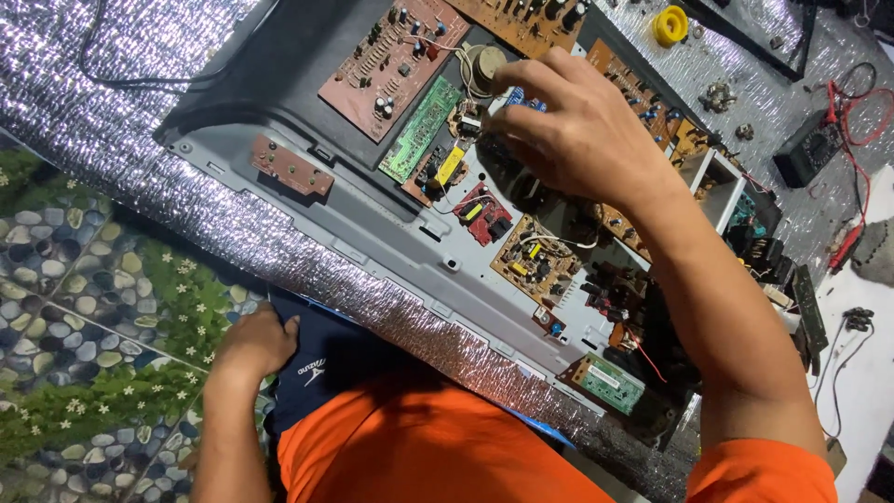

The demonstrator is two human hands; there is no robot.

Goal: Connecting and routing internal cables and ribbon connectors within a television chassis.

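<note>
The right hand [577,130] reached out over a grey panel [372,219] strewn with circuit boards, its fingers [521,79] curled downward and pinched together above a small blue board [526,98]. Whether the fingertips actually gripped that board or a part on it could not be told, since the hand covered the spot. Just beside the fingertips lay a round tan component [486,63] with white wires, and a little board carrying a yellow part [447,168].

The left hand [253,343] was well apart from the work, resting palm down at the near edge of the surface, against the dark shorts [321,368] on the person's lap; it held nothing, fingers loosely bent.

Around the right hand the panel bore a long green board [421,129], a large brown board [391,61] with dark capacitors, a small red board [482,212], a tan board with a yellow part [533,261], and another green board [610,382] near the panel's lower corner. A narrow brown strip board [291,166] sat alone towards the left end.

The surface itself was covered in crinkled silver foil sheeting [112,112]. At the far right lay a yellow spool [670,25] and a dark meter [808,147] with red leads [852,112]. Below, a pebble-patterned floor [84,307] showed.
</note>
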